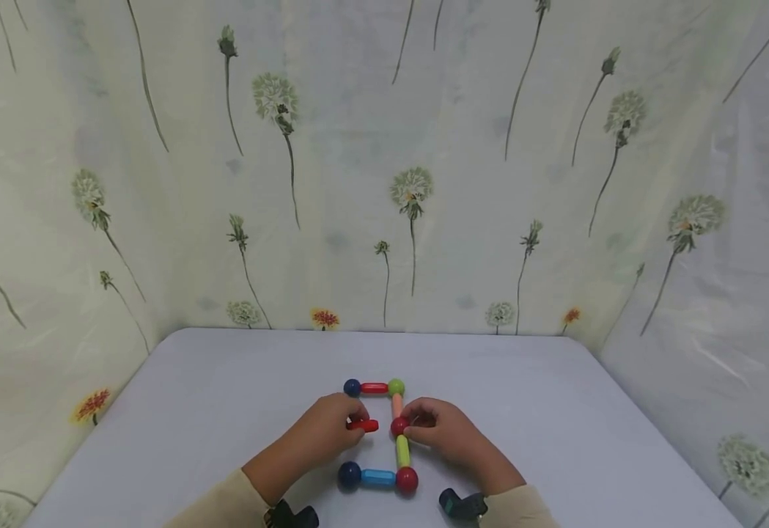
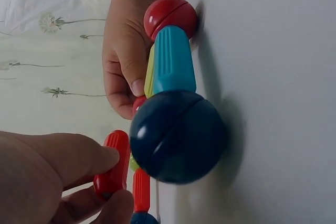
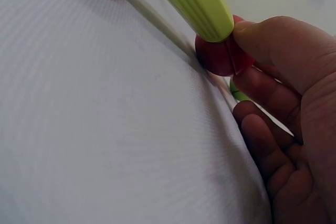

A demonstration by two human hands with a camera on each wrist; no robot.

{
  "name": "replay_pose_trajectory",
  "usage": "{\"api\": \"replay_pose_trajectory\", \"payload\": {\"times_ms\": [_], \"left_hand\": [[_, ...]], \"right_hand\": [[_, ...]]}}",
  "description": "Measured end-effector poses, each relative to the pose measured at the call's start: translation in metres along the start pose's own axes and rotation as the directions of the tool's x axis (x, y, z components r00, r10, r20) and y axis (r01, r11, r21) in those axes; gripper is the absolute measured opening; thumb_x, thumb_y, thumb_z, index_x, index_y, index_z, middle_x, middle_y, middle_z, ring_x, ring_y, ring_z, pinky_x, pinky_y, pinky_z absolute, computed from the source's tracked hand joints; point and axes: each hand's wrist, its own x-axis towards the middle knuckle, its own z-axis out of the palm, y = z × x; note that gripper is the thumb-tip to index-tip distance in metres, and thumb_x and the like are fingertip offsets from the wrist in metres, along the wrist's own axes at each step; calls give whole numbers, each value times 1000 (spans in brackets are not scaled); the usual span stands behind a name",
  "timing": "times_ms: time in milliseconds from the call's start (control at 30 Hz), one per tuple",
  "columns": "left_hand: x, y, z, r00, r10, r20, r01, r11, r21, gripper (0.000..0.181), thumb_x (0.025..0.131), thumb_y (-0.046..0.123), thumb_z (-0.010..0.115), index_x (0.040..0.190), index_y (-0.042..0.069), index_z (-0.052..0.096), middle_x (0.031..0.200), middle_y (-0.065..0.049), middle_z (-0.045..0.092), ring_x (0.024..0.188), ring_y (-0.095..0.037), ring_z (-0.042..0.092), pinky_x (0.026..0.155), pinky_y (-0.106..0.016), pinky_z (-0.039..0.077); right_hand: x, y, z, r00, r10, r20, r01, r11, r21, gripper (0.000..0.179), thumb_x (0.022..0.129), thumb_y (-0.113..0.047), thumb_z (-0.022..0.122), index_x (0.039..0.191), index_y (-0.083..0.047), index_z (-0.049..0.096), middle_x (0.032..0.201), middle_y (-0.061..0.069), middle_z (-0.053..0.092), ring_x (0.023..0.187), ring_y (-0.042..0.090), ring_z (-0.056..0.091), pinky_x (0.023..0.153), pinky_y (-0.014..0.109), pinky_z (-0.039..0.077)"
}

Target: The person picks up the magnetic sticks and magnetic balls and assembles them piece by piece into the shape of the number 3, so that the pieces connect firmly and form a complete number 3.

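Observation:
In the head view my left hand (image 1: 328,431) pinches a loose red rod (image 1: 366,425) between thumb and fingers, its free end pointing at the middle red ball (image 1: 399,427). That ball is gripped by my right hand (image 1: 449,434), thumb and fingertips on either side. From it a yellow-green rod (image 1: 403,451) runs toward me to a larger-looking red ball (image 1: 407,480). A blue rod (image 1: 379,478) joins this to a dark blue ball (image 1: 349,476). Away from me, an orange rod (image 1: 396,404) leads to a green ball (image 1: 396,386), then another red rod (image 1: 374,388) and dark blue ball (image 1: 352,387).
A white-covered table (image 1: 523,389) bears the ball-and-rod figure. Behind it hangs a dandelion-patterned curtain (image 1: 351,271), continuing along both sides. Dark wrist cameras (image 1: 462,504) sit low beside the near end of the figure.

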Motion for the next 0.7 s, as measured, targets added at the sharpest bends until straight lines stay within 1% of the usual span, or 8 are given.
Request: {"api": "replay_pose_trajectory", "payload": {"times_ms": [167,367,433,500,700], "left_hand": [[8,6,5,999,-47,-19,47,999,8,18,88,20,85,103,17,76,91,2,66,84,-18,59,74,-34,61],[14,7,11,995,-84,-58,87,995,54,19,87,17,85,103,14,76,90,0,66,83,-19,58,73,-34,60],[15,8,12,994,-85,-66,89,994,65,19,86,17,86,103,14,76,90,0,67,83,-19,58,75,-35,61],[16,9,14,995,-73,-66,78,994,73,20,86,16,86,103,14,77,91,0,67,84,-19,59,77,-36,61],[22,15,19,998,-40,-54,43,997,58,18,88,14,84,104,14,77,90,0,67,85,-18,59,79,-37,62]], "right_hand": [[-2,-3,0,1000,1,-1,-1,1000,2,29,90,-38,82,114,-25,73,105,-5,71,100,18,64,90,39,58],[-1,-3,3,1000,-5,6,5,1000,26,27,91,-38,82,113,-25,73,105,-5,71,100,18,64,90,39,58],[0,-3,3,1000,-5,9,4,1000,27,26,91,-38,82,112,-25,73,105,-5,71,100,18,64,90,38,58],[-1,-3,3,1000,-1,8,0,1000,22,26,91,-37,82,113,-26,73,105,-6,71,100,18,64,89,37,58],[-5,-5,0,1000,1,-2,-1,1000,14,27,91,-36,82,113,-25,73,105,-5,71,101,18,64,89,38,58]]}}
